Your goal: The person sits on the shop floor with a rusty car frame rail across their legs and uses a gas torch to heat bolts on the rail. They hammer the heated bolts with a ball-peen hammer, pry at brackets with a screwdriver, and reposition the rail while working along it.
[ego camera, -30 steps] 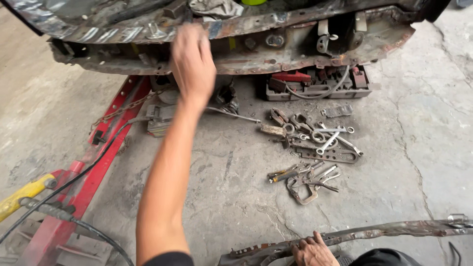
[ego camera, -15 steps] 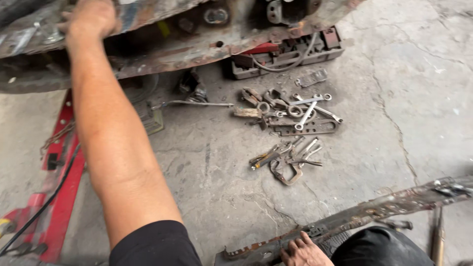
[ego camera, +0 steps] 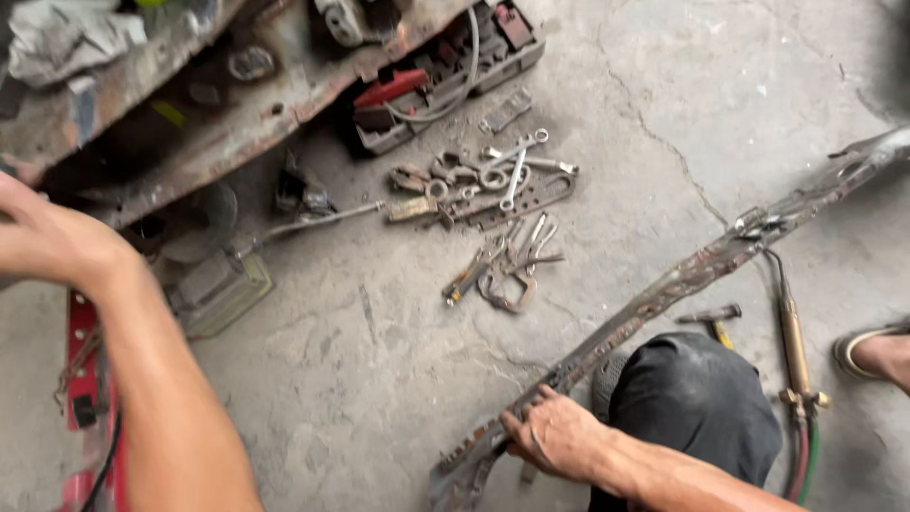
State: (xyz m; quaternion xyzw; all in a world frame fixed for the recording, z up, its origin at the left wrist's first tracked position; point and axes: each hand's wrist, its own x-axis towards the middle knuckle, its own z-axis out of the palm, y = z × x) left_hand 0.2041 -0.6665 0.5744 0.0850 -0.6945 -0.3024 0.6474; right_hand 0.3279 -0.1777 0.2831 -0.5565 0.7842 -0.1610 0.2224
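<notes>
The right hand (ego camera: 555, 438) grips a long rusted metal strip (ego camera: 682, 280) at its near end, fingers (ego camera: 531, 417) wrapped and clamped around the strip just beside a dark-clad knee (ego camera: 697, 403). The strip runs from near centre diagonally up to the far right, its far end raised off the concrete floor (ego camera: 720, 104). The left hand (ego camera: 43, 242) is at the left edge, reaching toward the rusted car body panel (ego camera: 218, 133) at the far left; it is blurred and partly cut off, so whether its fingers are apart or together I cannot tell.

Holding the strip well seems to call for a firm, whole-hand grip low on the piece, since its edges look ragged and corroded and could cut a bare palm if it slipped or twisted. Bracing it against the knee would likely steady it. A gas torch (ego camera: 794, 356) with red and green hoses lies just right of the knee, near the strip, and a scatter of spanners and pliers (ego camera: 507, 223) lies further off, with an open tool case (ego camera: 445, 81) beyond it; the long far end should be swung clear of these
</notes>
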